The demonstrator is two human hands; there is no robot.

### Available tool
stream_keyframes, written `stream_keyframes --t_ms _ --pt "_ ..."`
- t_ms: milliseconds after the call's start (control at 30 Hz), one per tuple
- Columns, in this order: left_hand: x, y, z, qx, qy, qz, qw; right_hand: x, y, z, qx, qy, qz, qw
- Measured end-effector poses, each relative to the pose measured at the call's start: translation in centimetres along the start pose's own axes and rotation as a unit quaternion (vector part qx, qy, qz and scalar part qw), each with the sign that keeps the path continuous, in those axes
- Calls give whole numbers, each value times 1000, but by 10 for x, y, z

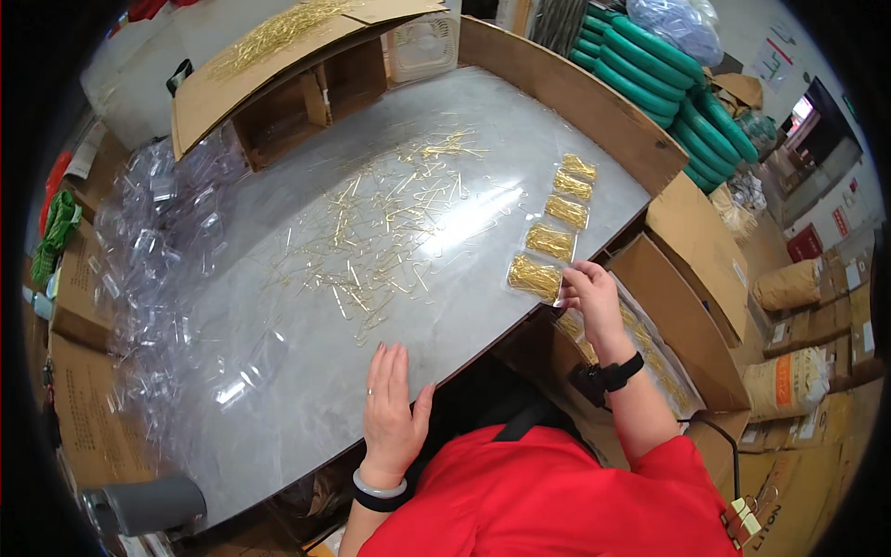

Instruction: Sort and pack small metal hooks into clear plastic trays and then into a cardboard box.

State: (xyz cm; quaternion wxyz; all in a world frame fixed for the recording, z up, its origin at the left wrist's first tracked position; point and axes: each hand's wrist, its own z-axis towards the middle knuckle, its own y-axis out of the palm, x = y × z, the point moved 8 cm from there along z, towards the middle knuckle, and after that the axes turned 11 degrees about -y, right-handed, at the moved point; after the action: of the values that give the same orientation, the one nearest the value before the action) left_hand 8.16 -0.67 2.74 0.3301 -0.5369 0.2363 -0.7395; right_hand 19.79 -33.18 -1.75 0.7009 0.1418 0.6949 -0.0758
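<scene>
Right hand (588, 290) is pinching the edge of the nearest packet (535, 277) at the table (278, 408) rim, last in a row of five; left hand (390, 408) is lying flat and empty, fingers spread. Packet could be slipping off that edge (it is sitting close). Loose pins (371, 232) are scattering mid-table. Cardboard lid (269, 65) is carrying more pins; side box (650, 343) is holding filled packets.

5 packets (551, 241) right, loose hooks (380, 232) left
</scene>
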Motion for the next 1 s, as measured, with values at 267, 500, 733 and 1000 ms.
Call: stream_keyframes --t_ms 267,500,733,1000 --pt "-1 4 -4 -28 29 -5 999 -5 -6 8 -64 69 -77 993" --pt "-9 4 -10 -45 15 46 998 9 12 14 -70 55 -39 995" --pt "-11 15 -10 -54 23 87 995 10 8 13 -41 15 -25 999" --pt "-1 20 -3 -35 17 129 991 5 8 8 -33 6 42 999"
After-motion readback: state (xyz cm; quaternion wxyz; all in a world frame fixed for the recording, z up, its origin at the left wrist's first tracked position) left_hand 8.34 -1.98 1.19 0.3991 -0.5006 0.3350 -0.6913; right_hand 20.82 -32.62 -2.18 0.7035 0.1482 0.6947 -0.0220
